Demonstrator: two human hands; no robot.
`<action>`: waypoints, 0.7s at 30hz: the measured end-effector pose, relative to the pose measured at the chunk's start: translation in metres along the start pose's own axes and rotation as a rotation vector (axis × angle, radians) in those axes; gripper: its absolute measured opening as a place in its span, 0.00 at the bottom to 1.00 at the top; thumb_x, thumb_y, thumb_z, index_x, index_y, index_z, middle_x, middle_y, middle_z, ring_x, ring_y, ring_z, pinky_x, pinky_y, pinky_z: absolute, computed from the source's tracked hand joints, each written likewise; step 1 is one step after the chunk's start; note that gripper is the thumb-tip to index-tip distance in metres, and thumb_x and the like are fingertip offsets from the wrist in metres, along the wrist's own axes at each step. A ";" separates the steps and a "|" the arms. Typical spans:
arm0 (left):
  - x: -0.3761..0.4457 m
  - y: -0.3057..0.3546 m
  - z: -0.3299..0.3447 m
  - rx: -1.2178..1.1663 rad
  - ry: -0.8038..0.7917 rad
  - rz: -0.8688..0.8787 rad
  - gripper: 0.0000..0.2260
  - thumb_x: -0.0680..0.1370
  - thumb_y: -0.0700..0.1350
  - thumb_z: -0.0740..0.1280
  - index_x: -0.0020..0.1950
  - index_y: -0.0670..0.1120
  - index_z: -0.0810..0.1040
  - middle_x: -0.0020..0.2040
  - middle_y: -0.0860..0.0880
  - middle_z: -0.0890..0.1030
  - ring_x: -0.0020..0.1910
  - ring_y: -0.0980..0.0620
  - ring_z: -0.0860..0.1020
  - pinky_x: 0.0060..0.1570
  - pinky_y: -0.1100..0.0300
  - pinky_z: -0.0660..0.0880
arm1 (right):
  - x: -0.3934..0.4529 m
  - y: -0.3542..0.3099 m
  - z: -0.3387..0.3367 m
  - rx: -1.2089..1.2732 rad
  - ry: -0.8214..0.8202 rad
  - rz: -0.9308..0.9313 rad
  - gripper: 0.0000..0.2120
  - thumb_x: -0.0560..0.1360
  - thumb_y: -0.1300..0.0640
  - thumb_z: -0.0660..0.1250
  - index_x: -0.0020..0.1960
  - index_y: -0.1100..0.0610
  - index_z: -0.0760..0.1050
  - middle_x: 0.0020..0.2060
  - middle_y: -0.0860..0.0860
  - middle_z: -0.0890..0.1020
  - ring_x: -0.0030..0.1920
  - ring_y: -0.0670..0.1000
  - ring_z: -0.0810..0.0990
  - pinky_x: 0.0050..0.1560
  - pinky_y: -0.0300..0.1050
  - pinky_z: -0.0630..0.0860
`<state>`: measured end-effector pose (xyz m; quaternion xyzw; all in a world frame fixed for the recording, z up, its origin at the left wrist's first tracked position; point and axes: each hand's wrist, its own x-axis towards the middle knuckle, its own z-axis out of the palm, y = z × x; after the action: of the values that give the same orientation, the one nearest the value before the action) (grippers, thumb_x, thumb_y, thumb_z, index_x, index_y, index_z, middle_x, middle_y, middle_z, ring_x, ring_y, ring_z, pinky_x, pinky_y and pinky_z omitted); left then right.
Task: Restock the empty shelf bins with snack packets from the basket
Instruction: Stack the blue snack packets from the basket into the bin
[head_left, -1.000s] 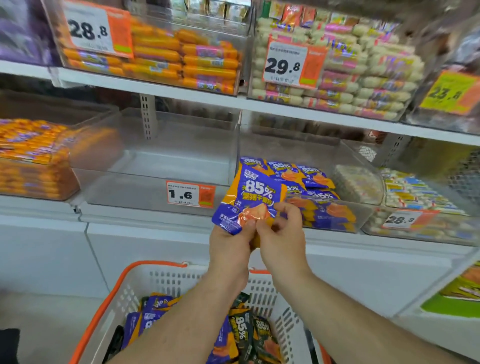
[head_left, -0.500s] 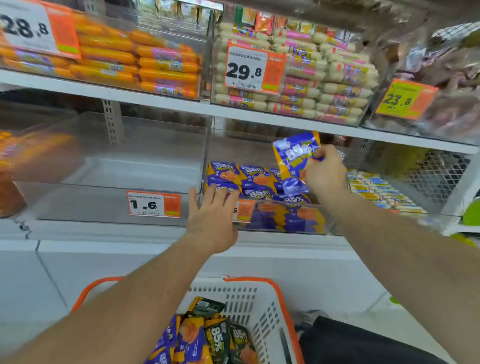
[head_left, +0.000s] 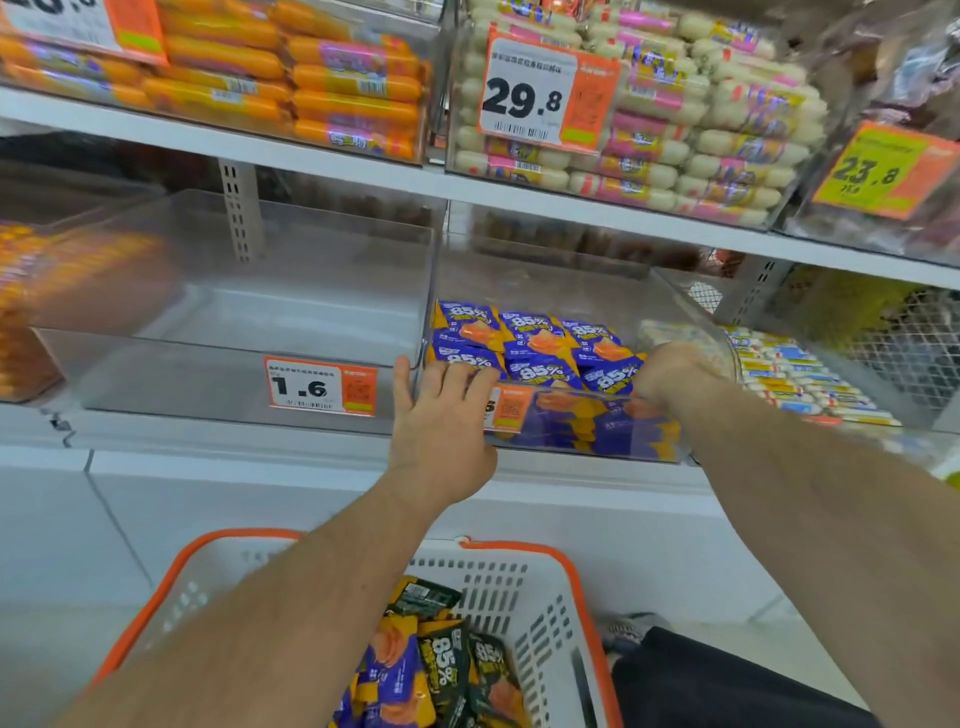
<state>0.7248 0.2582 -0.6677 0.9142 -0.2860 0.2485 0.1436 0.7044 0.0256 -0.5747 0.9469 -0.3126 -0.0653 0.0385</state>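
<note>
Clear plastic bins line the middle shelf: the empty bin (head_left: 244, 312) on the left holds nothing, and the bin (head_left: 571, 431) beside it carries the purple packets (head_left: 524, 343), two rows of three on top, six counted, with more stacked below behind the front wall. Lower down sits one white basket (head_left: 524, 613) with an orange rim, holding a loose heap of purple and black packets (head_left: 447, 670) too jumbled to count. Both hands are at the filled bin, well above the basket. The left hand (head_left: 441, 421) lies with straight fingers over the front rim, touching the front-left packet. The right hand (head_left: 670, 374) reaches into the right end, knuckles up; whether its fingers grasp the front-right packet I cannot tell. The next packet lies down and back toward the body, so the left hand looks nearer the empty bin.
</note>
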 end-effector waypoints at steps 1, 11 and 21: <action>0.000 0.000 0.000 -0.003 0.017 0.000 0.34 0.65 0.51 0.74 0.70 0.51 0.70 0.63 0.48 0.74 0.67 0.44 0.69 0.72 0.39 0.41 | 0.004 -0.001 0.001 0.009 0.002 0.005 0.17 0.83 0.50 0.55 0.62 0.56 0.77 0.55 0.52 0.80 0.53 0.52 0.77 0.46 0.40 0.69; -0.001 0.004 -0.009 -0.002 -0.062 -0.017 0.35 0.72 0.52 0.68 0.77 0.54 0.58 0.71 0.50 0.65 0.74 0.47 0.58 0.72 0.40 0.35 | 0.008 0.003 0.011 0.197 0.121 0.102 0.07 0.78 0.56 0.63 0.50 0.59 0.76 0.41 0.56 0.76 0.53 0.57 0.78 0.45 0.44 0.73; -0.072 -0.033 -0.007 -0.074 -0.247 -0.023 0.44 0.76 0.52 0.66 0.78 0.54 0.34 0.79 0.49 0.34 0.76 0.47 0.32 0.69 0.43 0.28 | -0.068 -0.036 0.070 0.460 1.053 -0.704 0.12 0.64 0.64 0.57 0.41 0.62 0.77 0.39 0.60 0.77 0.40 0.62 0.75 0.39 0.51 0.70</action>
<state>0.6907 0.3194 -0.7046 0.9352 -0.2999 0.1219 0.1436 0.6607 0.0925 -0.6413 0.8818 0.0694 0.4646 -0.0404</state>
